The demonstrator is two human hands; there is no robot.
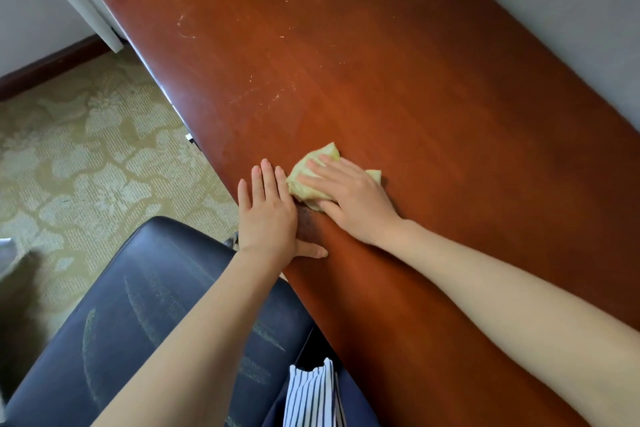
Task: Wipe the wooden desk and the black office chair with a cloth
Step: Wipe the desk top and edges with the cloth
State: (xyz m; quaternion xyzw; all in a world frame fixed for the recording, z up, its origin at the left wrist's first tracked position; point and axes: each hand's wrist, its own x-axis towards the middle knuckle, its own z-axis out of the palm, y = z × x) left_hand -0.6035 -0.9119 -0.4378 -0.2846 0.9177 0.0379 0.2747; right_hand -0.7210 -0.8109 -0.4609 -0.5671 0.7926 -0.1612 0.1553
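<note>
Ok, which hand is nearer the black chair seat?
Left. The left hand lies flat on the desk edge beside the chair; the right hand presses the cloth farther onto the desk.

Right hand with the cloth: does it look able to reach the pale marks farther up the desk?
Probably yes: nothing stands on the desk between the cloth under the right hand and the pale marks, and the left hand lies off to the side.

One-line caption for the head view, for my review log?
Right hand presses a yellow cloth on the wooden desk; left hand rests flat at its edge, black office chair alongside.
</note>
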